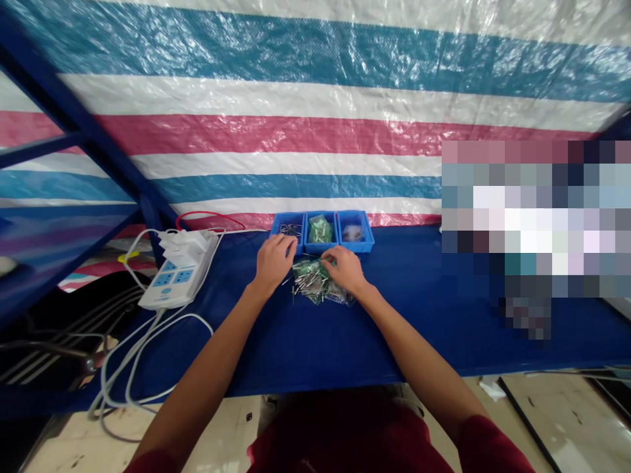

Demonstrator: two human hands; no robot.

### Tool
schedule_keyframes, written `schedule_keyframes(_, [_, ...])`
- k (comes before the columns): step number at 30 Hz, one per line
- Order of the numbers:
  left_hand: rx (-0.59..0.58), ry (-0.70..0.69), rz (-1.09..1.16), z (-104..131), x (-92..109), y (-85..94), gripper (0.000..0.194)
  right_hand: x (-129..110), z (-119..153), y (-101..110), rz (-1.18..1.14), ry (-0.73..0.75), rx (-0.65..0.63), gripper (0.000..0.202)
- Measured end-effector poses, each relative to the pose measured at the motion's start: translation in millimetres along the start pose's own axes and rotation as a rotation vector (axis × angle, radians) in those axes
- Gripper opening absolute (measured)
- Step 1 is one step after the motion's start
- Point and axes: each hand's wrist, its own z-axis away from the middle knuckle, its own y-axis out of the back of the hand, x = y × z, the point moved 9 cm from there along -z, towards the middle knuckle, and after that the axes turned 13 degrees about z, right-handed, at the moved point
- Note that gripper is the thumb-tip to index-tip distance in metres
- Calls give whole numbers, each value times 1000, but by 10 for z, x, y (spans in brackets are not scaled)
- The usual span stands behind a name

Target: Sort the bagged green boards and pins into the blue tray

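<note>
My left hand (275, 261) is at the front edge of the left blue bin (281, 219), its fingers bent and close together; whatever they may hold is hidden. Thin metal pins (290, 229) lie in that bin. Over a loose pile of thin metal pins (310, 279) on the table, my right hand (345, 268) has thumb and forefinger pinched. Anything between those fingertips is too small to make out. Green and clear plastic bags (337, 293) lie under and beside the pile. A green bag (320, 230) fills the middle bin, and a clear bag (353, 232) sits in the right bin (362, 247).
On the left of the blue table (296, 348) lies a white power strip (180, 276) with chargers plugged in and looped white cables (131, 355). A blue metal frame (93, 151) rises at the left. Striped plastic sheeting (305, 131) hangs behind. The right side is partly pixelated.
</note>
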Motion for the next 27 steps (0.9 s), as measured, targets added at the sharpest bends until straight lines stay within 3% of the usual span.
schedule_keyframes(5, [-348, -88, 90, 144, 80, -370, 27, -4, 12, -39, 120, -12, -67, 14])
schedule_keyframes(10, [-406, -1, 144, 160, -20, -483, 24, 30, 12, -40, 155, -42, -98, 16])
schedule_keyframes(13, [-383, 63, 248, 130, -48, -466, 21, 35, 8, -20, 140, -51, -76, 16])
schedule_keyframes(17, [-261, 70, 368, 67, -11, -320, 22, 29, 3, 29, 79, -46, -13, 17])
schedule_keyframes(23, [20, -58, 323, 65, 137, -20, 25, -11, 1, 83, -145, 7, 77, 31])
schedule_keyframes(27, [37, -115, 410, 102, 252, -22, 26, -72, 0, 110, -266, 77, 105, 30])
